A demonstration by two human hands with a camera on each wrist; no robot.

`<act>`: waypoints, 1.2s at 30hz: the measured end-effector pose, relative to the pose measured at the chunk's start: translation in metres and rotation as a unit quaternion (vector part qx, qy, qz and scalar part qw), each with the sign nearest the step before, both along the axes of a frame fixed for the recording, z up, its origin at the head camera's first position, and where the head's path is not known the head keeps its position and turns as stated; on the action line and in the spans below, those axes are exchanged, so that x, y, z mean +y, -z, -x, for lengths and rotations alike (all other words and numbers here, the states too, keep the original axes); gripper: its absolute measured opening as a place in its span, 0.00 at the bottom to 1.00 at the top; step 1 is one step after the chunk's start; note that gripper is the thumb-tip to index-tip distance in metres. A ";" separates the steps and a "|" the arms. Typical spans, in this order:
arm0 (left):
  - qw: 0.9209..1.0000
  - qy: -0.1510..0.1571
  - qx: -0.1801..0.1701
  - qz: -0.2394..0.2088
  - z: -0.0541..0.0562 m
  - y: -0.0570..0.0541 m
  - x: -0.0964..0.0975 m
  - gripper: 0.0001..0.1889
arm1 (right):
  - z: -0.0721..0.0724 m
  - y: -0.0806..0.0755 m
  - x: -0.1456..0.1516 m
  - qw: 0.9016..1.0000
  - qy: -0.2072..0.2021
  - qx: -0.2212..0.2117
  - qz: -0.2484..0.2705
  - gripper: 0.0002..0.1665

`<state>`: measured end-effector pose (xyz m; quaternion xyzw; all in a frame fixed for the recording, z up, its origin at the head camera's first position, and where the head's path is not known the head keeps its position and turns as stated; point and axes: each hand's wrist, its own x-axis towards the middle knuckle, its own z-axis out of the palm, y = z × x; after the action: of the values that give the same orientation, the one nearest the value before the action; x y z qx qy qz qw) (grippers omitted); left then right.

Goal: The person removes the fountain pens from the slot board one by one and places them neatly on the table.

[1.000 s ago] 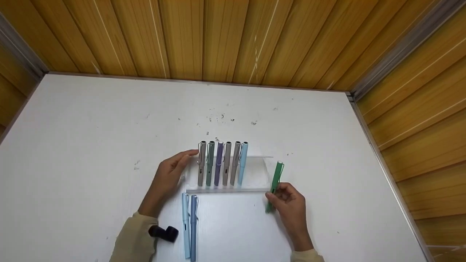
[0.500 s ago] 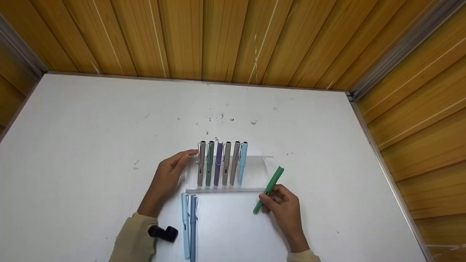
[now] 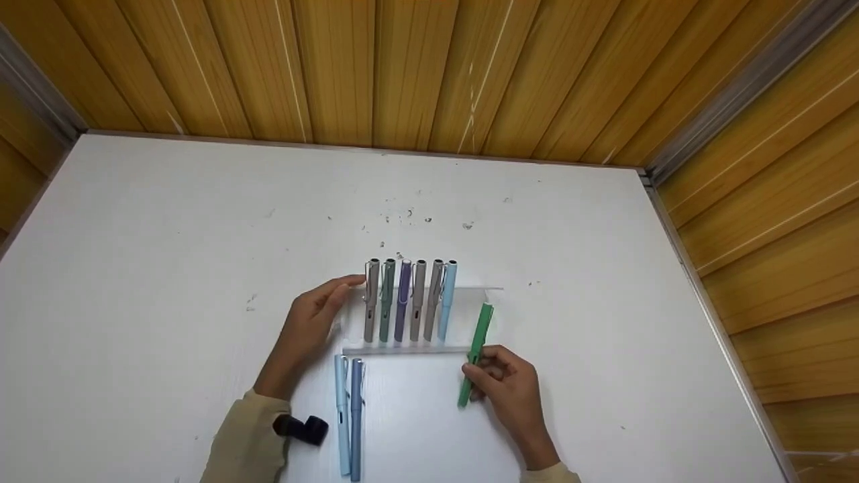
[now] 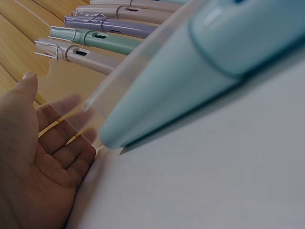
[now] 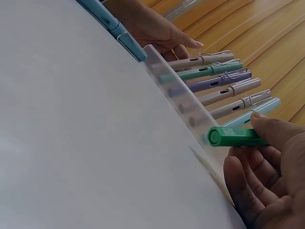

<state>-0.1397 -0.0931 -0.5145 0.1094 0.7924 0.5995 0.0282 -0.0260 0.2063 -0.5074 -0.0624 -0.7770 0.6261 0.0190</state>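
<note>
My right hand [image 3: 513, 382] pinches a green pen [image 3: 482, 325] between thumb and fingers, in front of the right end of a clear pen stand [image 3: 416, 351]. Tilted slightly, the pen overlaps the stand's front lip in the head view; its round end [image 5: 215, 137] faces the right wrist camera. At the stand's left end is my left hand [image 3: 312, 318], its fingers relaxed behind the clear panel and its thumb raised, as the left wrist view shows. Several capped pens lean side by side in the stand, among them a purple pen [image 3: 402, 302] and a light blue pen [image 3: 447, 302].
Two more pens, one pale blue [image 3: 343, 416] and one darker blue [image 3: 356, 429], lie on the white table [image 3: 201, 268] before the stand's left end. A black strap piece [image 3: 302, 429] sits at the left sleeve. Wood-patterned walls [image 3: 402, 67] border the table.
My right hand has moved left and slightly nearer, bringing the green pen from beside the stand to its right end; the pen tilted further, then came back more upright. My left hand stays put.
</note>
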 end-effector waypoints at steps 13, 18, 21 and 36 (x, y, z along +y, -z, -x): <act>1.000 -0.001 0.002 0.006 0.000 -0.001 0.001 0.18 | -0.002 -0.001 -0.007 1.000 -0.018 -0.003 0.009 0.14; 1.000 -0.001 0.007 0.006 0.001 0.000 0.000 0.18 | -0.001 -0.001 -0.007 1.000 -0.022 0.003 0.007 0.13; 1.000 0.001 0.009 0.006 0.001 0.000 0.000 0.18 | -0.001 -0.001 -0.007 1.000 -0.022 0.008 0.005 0.11; 1.000 0.003 0.009 0.007 0.001 0.001 0.000 0.17 | -0.004 0.001 -0.023 0.999 -0.051 0.018 -0.002 0.11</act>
<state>-0.1409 -0.0934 -0.5150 0.1169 0.7964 0.5929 0.0233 -0.0219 0.1833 -0.5080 -0.0119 -0.7803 0.6253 0.0013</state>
